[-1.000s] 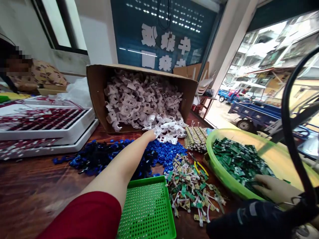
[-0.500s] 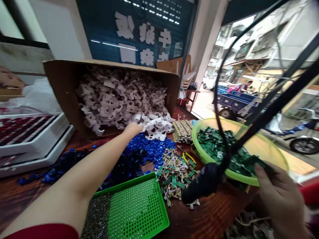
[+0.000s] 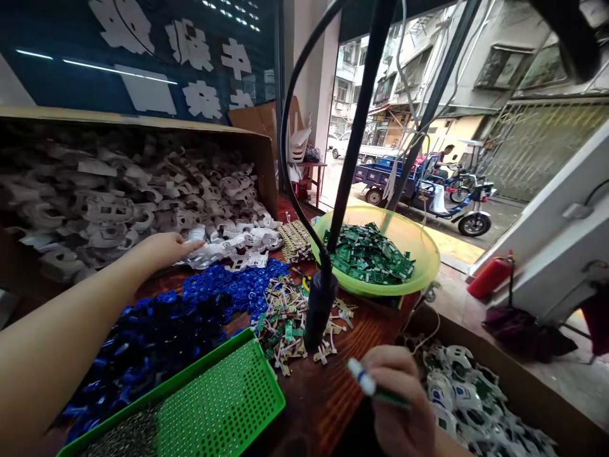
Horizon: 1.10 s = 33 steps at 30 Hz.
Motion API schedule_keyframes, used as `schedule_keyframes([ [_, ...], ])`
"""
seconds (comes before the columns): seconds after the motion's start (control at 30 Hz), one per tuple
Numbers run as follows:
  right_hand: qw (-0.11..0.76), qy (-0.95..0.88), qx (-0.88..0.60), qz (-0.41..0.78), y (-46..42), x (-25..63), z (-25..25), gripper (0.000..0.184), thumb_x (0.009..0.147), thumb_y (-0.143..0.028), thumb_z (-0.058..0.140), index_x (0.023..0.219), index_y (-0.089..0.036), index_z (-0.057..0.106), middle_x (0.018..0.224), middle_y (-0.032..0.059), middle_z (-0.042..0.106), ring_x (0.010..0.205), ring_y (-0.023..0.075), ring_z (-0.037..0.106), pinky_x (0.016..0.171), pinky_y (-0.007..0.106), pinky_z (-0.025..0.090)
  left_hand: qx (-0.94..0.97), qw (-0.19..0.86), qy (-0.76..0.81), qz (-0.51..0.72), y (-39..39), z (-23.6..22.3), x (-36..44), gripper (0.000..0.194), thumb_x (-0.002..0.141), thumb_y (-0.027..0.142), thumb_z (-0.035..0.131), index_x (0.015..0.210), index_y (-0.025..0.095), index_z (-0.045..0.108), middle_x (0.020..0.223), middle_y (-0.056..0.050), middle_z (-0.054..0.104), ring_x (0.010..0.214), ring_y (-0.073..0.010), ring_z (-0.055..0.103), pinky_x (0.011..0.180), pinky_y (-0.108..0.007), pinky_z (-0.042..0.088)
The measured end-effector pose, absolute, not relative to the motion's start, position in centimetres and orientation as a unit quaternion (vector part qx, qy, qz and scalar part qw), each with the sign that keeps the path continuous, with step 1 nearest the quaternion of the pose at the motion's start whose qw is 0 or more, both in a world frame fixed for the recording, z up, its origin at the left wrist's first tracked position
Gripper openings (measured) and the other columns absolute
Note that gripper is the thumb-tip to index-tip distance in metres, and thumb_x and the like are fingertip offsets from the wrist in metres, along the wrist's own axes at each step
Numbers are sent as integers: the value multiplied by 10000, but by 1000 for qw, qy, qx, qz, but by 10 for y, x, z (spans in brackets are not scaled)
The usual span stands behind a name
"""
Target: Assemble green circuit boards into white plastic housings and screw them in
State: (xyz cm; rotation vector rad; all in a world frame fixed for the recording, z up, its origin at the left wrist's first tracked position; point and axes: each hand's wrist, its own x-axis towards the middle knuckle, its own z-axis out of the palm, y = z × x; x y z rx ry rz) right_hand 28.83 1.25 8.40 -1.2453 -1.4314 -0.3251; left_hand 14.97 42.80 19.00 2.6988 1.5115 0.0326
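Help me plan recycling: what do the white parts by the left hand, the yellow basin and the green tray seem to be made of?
White parts: likely moulded plastic, satin to matt; thin, repeated shapes with openings suggest it.
Yellow basin: probably thin plastic, smooth; its wall looks translucent.
Green tray: seemingly plastic, slightly shiny, with a regular grid of holes; painted metal is possible.

Daylight pours from the bright street [image 3: 504, 222] beyond the right hand [image 3: 399, 387], which seems softened by motion blur. Past the left hand [image 3: 162, 250], the carton's [image 3: 261, 166] inside lies in shadow and reflections streak the dark glass [image 3: 61, 82]; lens distortion stretches the forearm [image 3: 71, 336].
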Motion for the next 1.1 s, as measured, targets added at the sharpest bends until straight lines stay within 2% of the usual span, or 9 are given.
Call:
schedule_keyframes([
  [0.13,485,-744,-458,-31,21,269,78,457,804,-107,479,1252,-174,425,922,75,575,835,121,565,703,223,518,882,8,470,37,399,184,128,616,774,643,412,914,86,635,805,-88,659,779,-256,591,656,-291,406],
  [0.23,423,-769,-480,-7,31,261,67,402,806,-130,505,1200,-205,477,921,52,615,828,118,578,699,221,505,885,2,463,44,373,169,116,623,776,656,375,901,116,657,829,-102,652,792,-248,578,676,-289,391],
  [0.37,306,-804,-509,41,41,255,52,294,850,-178,464,1128,-242,536,1037,63,608,931,147,583,766,269,503,875,0,482,55,364,138,121,560,839,556,335,965,107,645,953,-138,630,893,-247,564,749,-290,386],
  [0.53,222,-822,-510,119,39,256,42,240,876,-210,436,1071,-225,575,1122,75,582,974,160,581,785,277,505,885,28,462,40,370,117,141,470,866,457,365,1083,109,595,997,-129,648,875,-224,579,717,-279,397],
  [0.83,152,-824,-510,197,28,277,25,257,847,-145,442,1025,-265,584,1117,-16,604,1127,128,493,994,301,394,926,-18,366,-91,352,133,178,301,806,294,548,1039,137,657,1089,-155,647,1056,-327,558,882,-417,386],
  [0.93,132,-819,-519,206,28,280,33,344,783,-89,463,1055,-274,566,1203,-46,562,1182,120,449,1073,313,313,925,-49,355,-125,344,131,178,250,835,264,554,1041,146,634,1138,-121,619,1098,-283,536,935,-462,384],
  [1.03,119,-800,-554,197,32,271,40,174,840,-224,464,961,-238,589,1120,-10,590,1103,137,488,1033,324,343,921,-75,353,-147,331,120,178,295,860,304,543,1113,154,565,1184,-90,573,1067,-233,551,909,-474,439],
  [1.07,115,-789,-573,189,35,265,41,179,858,-326,465,904,-214,597,1046,19,604,1045,157,508,982,334,382,918,-83,357,-149,327,115,180,309,863,308,540,1131,156,550,1190,-90,564,1055,-230,557,892,-470,457],
  [1.1,109,-775,-596,179,38,258,42,282,855,-435,460,848,-189,599,970,47,606,988,181,519,924,351,412,915,-92,362,-150,323,111,182,317,863,305,541,1143,156,543,1193,-92,560,1046,-231,561,877,-464,468],
])
